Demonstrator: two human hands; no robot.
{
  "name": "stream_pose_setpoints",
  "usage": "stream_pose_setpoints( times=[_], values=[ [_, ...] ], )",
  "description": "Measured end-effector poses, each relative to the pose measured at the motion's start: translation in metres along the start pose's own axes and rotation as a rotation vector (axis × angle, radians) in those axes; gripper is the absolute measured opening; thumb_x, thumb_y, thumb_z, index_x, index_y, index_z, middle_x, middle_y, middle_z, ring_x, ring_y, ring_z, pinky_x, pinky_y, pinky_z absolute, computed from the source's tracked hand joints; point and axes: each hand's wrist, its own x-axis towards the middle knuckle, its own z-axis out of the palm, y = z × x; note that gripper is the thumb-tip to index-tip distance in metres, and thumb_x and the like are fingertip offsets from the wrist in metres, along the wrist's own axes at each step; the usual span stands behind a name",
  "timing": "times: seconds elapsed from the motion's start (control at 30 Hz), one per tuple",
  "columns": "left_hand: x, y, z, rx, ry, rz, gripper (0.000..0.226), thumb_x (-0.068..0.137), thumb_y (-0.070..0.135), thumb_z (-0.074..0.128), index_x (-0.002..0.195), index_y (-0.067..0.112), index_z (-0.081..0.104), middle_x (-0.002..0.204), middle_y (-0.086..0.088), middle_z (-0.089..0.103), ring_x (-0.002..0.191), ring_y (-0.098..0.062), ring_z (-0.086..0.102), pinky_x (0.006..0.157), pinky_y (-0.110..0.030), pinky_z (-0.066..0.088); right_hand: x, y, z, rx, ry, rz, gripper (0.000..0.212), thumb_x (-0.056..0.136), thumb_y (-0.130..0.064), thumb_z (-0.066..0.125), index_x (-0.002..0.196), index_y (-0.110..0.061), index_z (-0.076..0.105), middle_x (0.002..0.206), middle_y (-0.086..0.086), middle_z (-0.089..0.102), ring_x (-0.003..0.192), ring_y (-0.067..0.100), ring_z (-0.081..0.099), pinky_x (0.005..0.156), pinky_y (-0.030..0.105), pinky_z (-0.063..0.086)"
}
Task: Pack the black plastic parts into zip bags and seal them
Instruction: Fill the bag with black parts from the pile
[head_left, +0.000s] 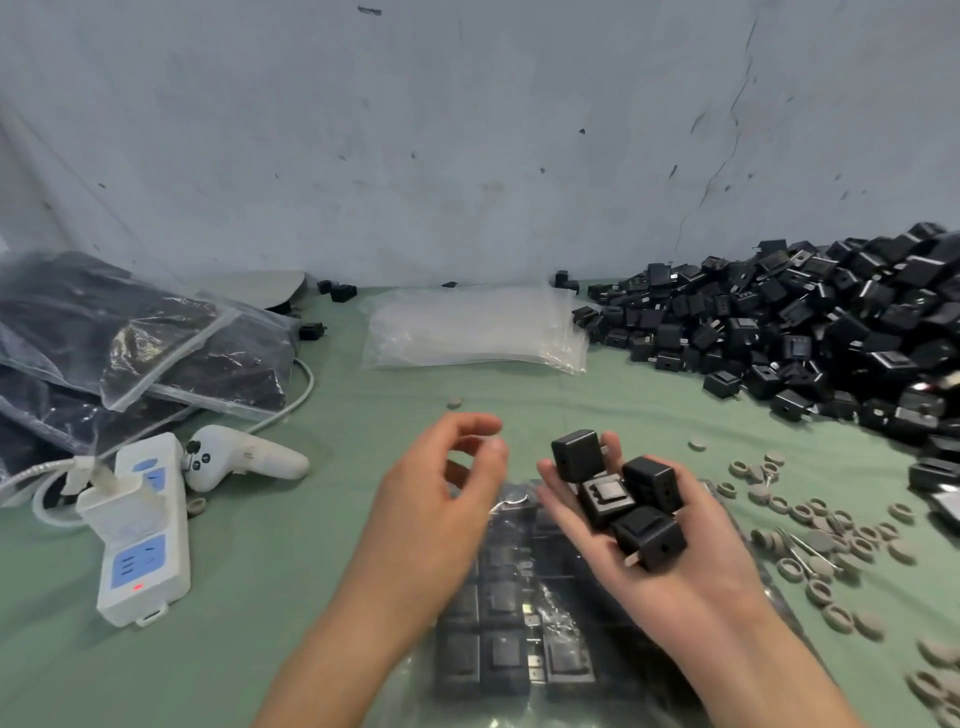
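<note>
Right hand (675, 561) cupped round black parts (618, 499), left hand (431, 499) loosely curled, empty; bag (514, 639) filling likely underway, next feeding them in.

At centre right, the right hand (691, 587) cups four black parts (649, 540) palm-up; the left hand (431, 509), loosely curled and empty, hovers over a part-filled zip bag (509, 649) at lower centre.
</note>
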Motion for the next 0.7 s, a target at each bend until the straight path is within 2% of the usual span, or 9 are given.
stream_pose_setpoints(
  times=[0.1,0.17,0.23,0.37,0.43,0.53,0.6,0.7],
  values=[
    [-0.003,0.004,0.02,0.043,-0.046,0.004,0.021,0.093,0.05,0.056,0.113,0.045,0.058,0.104,0.025,0.061,0.087,0.004,0.061,0.069,-0.007,0.044,-0.002,0.008,0.0,0.0,-0.079,0.103,0.043,0.086,-0.018,0.058,0.128,-0.012,0.063,0.125,0.035,0.062,0.115,0.057,0.059,0.106,0.063,0.041],
    [-0.004,0.003,0.025,0.099,-0.062,-0.002,0.023,0.092,0.046,0.059,0.114,0.044,0.057,0.105,0.024,0.061,0.089,0.008,0.058,0.071,-0.004,0.041,-0.003,0.011,0.001,-0.024,-0.102,0.148,0.04,0.088,-0.019,0.057,0.126,-0.009,0.063,0.122,0.033,0.064,0.11,0.055,0.063,0.093,0.061,0.052],
    [-0.004,0.001,0.027,0.099,-0.07,-0.008,0.023,0.091,0.04,0.064,0.113,0.042,0.058,0.104,0.024,0.062,0.088,0.01,0.058,0.07,-0.002,0.039,-0.004,0.013,0.002,-0.031,-0.115,0.175,0.039,0.091,-0.018,0.056,0.126,-0.005,0.062,0.117,0.031,0.067,0.106,0.054,0.065,0.083,0.06,0.057],
    [0.002,-0.006,0.011,-0.008,0.002,-0.064,0.032,0.09,0.029,0.068,0.118,0.04,0.059,0.105,0.02,0.065,0.084,0.003,0.062,0.067,-0.007,0.044,-0.005,0.009,0.002,-0.079,-0.052,0.156,0.043,0.081,-0.016,0.061,0.122,-0.005,0.068,0.121,0.033,0.064,0.11,0.053,0.063,0.101,0.059,0.047],
    [0.009,-0.015,-0.01,-0.024,0.091,-0.094,0.03,0.089,0.022,0.069,0.114,0.038,0.062,0.107,0.016,0.066,0.083,0.004,0.064,0.069,-0.011,0.046,-0.005,0.002,0.002,-0.081,-0.01,0.106,0.041,0.08,-0.017,0.061,0.119,-0.007,0.07,0.119,0.032,0.065,0.109,0.052,0.065,0.102,0.057,0.046],
    [0.009,-0.038,-0.043,-0.111,0.207,-0.212,0.038,0.088,0.001,0.066,0.104,0.035,0.064,0.099,0.006,0.07,0.069,0.003,0.065,0.064,-0.016,0.053,-0.005,-0.011,0.003,-0.053,0.02,0.015,0.039,0.08,-0.017,0.06,0.116,-0.007,0.071,0.117,0.031,0.066,0.107,0.05,0.066,0.097,0.055,0.05],
    [0.003,-0.055,-0.056,-0.192,0.27,-0.343,0.042,0.086,-0.008,0.062,0.1,0.031,0.066,0.094,-0.006,0.07,0.063,-0.005,0.064,0.06,-0.017,0.052,-0.007,-0.019,0.003,-0.041,0.032,-0.047,0.04,0.079,-0.018,0.061,0.117,-0.007,0.07,0.116,0.03,0.067,0.103,0.049,0.067,0.097,0.053,0.051],
    [-0.008,-0.073,-0.061,-0.369,0.299,-0.55,0.026,0.091,-0.003,0.058,0.1,0.02,0.066,0.089,-0.013,0.068,0.07,-0.019,0.06,0.065,-0.027,0.048,-0.008,-0.028,0.002,-0.015,0.056,-0.115,0.033,0.092,-0.022,0.056,0.12,-0.009,0.069,0.114,0.029,0.068,0.099,0.048,0.069,0.097,0.051,0.052]
  ],
)
